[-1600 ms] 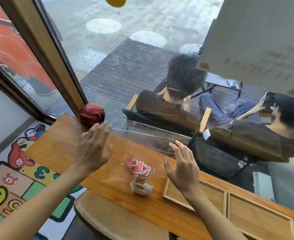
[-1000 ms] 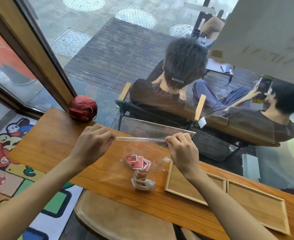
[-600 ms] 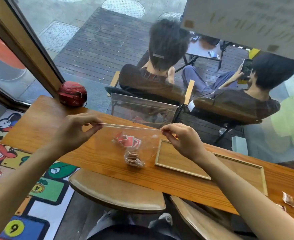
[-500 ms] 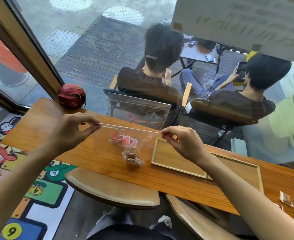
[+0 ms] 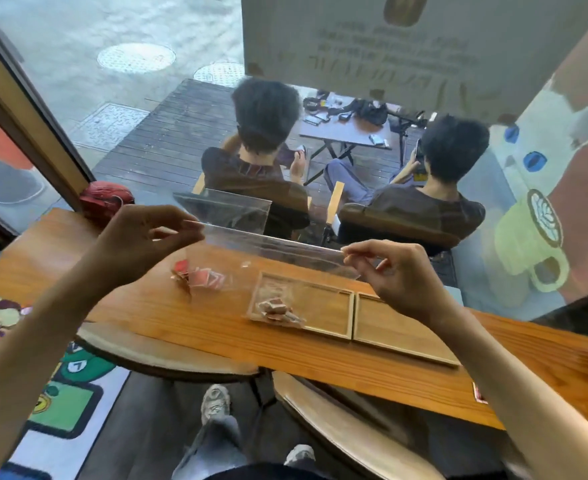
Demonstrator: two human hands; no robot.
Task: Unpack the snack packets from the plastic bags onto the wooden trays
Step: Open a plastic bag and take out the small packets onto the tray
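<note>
- The left hand [image 5: 140,237] and the right hand [image 5: 399,275] are each pinching a top corner of the clear plastic bag [image 5: 268,251] at frame centre.
- Red snack packets [image 5: 200,277] are hanging inside it above the worktop [image 5: 181,313], left of the wooden trays [image 5: 403,327].

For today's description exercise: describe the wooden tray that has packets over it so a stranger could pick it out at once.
Start at the long wooden counter along the window, where two shallow wooden trays lie side by side. The one you want is the left tray, nearer the red ball. Unlike the bare right tray, it shows a small cluster of brownish snack packets at its left end.
</note>
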